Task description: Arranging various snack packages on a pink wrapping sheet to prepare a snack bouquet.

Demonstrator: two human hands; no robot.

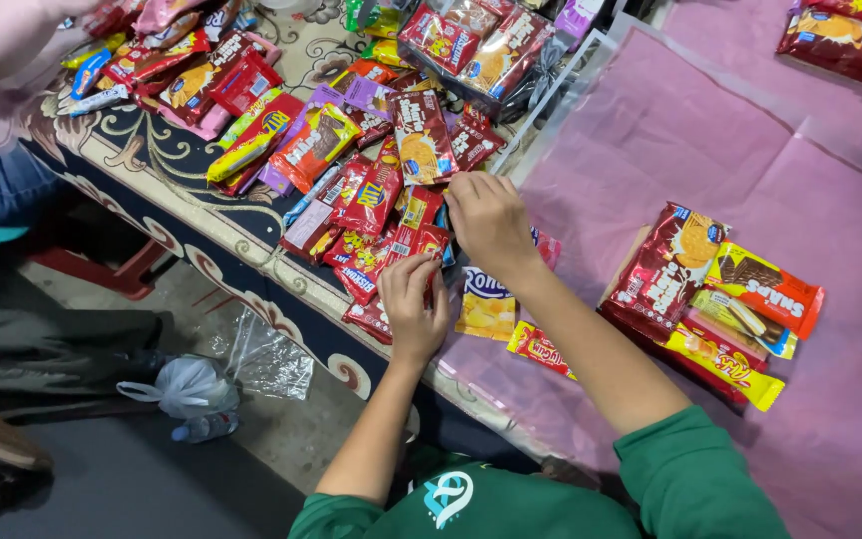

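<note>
Left hand (413, 299) fingers grasp a red packet (421, 243); right hand (489, 218) fingers (curled) press the snack pile (351, 170).

Left hand (413, 299), right hand (488, 222), fingers curled

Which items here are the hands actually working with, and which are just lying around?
In hand:
left hand and right hand on the red snack packets
small stack of packets on the pink sheet

Lying about:
knotted plastic bag on the floor
wrapped bundle
</note>
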